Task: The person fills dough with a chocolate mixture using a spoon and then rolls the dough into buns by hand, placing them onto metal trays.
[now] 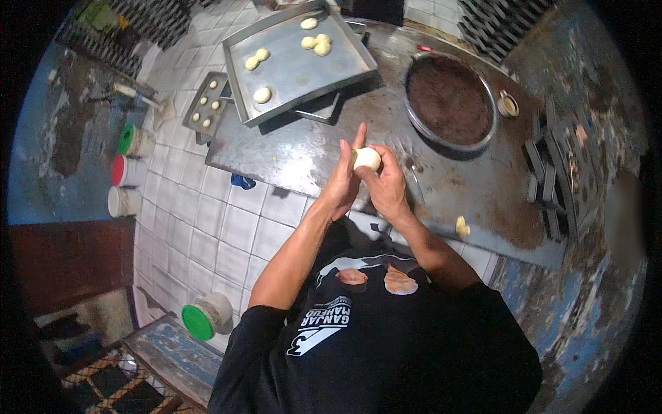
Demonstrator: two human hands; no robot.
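A smooth pale dough ball (pixel 367 160) is held between my two hands above the near edge of the metal table. My left hand (pixel 341 178) supports it from the left, with the thumb and one finger stretched up. Wrapped around the ball's right side are the curled fingers and thumb of my right hand (pixel 387 182). Part of the ball is hidden by the fingers. Beyond my hands, a large square metal tray (pixel 296 72) carries several similar dough balls, some touching in clusters. A small scrap of dough (pixel 462 226) lies at the table's near edge, right of my right forearm.
A wide metal basin (pixel 452 102) of dark brown crumbly filling stands at the right, with a small cup (pixel 508 105) beside it. A smaller tray (pixel 207 103) with several dough balls is at the left. Lidded buckets (pixel 136 141) line the left wall. Metal racks (pixel 548 176) stand at the right.
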